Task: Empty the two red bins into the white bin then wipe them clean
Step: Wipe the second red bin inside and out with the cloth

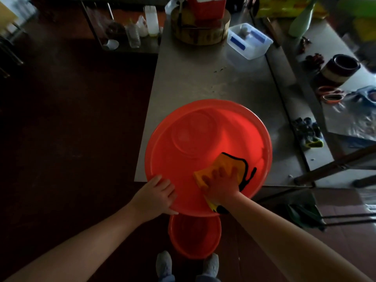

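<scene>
Steel tabletop (pixel 193 78) is stretching through a dim kitchen, carrying a large red bin (pixel 203 143) that is overhanging its near edge and seemingly tipping toward the person. Below it, a smaller red bin (pixel 195 237) is sitting on the floor (pixel 71 119) just ahead of the person's shoes (pixel 163 263). Left grip (pixel 156 194) is curling over the large red bin's near rim, clamping it. Right grip (pixel 221 184), fingers spread flat, is pressing a yellow cloth (pixel 225 161) against the bin's inner wall.
</scene>
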